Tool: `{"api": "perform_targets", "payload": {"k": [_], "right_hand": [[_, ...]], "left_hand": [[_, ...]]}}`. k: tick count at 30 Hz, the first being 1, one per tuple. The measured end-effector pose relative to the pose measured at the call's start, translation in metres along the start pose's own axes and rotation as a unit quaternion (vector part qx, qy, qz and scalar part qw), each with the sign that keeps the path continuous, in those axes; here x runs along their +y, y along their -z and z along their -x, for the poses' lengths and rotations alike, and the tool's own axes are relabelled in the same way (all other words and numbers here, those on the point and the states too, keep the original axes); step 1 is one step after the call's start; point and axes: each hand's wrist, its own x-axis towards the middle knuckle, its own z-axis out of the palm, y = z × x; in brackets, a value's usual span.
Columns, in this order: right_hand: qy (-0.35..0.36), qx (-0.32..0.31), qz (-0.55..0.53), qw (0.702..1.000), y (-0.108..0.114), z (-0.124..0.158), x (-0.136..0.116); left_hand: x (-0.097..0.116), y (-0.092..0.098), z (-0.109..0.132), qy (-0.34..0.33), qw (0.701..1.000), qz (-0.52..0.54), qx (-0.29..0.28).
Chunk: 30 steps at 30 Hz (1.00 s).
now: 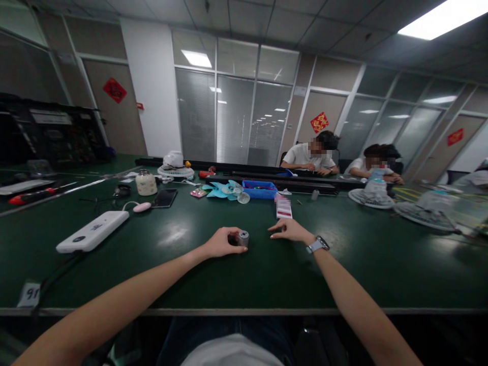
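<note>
Near the middle of the green table (pixel 183 284), my left hand (pixel 224 242) has its thumb and fingers around a small grey metal cylinder (pixel 243 239). The cylinder stands upright, with a dark hole in its top. To the right of it, my right hand (pixel 288 230) is apart from the cylinder, thumb and fingers spread with nothing between them. A watch (pixel 318 245) is on the right wrist. Just beyond the right hand lies a white and pink card or packet (pixel 283 207).
Behind the hands are a blue tray (pixel 260 190), light blue fan blades (pixel 224 190) and long black bars. A white power bank (pixel 93 232), phone (pixel 164 198) and cream bottle (pixel 146 183) are at left. White fan parts (pixel 371 197) lie at right. Two people sit across the table.
</note>
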Motion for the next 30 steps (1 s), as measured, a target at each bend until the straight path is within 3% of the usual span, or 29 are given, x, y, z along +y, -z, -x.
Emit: {"api": "perform_targets", "payload": {"k": [6,10,13,16,30], "right_hand": [[0.016,0.023,-0.035,0.999,-0.009,-0.003,-0.013],[0.058,0.11,-0.091,0.988,-0.023,-0.002,-0.054],[0.098,0.129,-0.118,0.98,-0.036,-0.001,-0.089],[0.116,0.127,-0.128,0.977,-0.046,-0.001,-0.107],[0.112,0.135,-0.132,0.976,-0.05,-0.005,-0.113]], "left_hand": [[0.004,0.0,0.0,0.011,1.0,-0.003,0.002],[0.005,0.0,0.001,0.008,1.0,0.003,-0.004],[0.006,0.001,0.002,0.0,1.0,0.008,-0.009],[0.007,0.001,0.003,-0.01,1.0,0.01,-0.006],[0.005,0.0,0.004,-0.005,1.0,-0.016,0.0]]}}
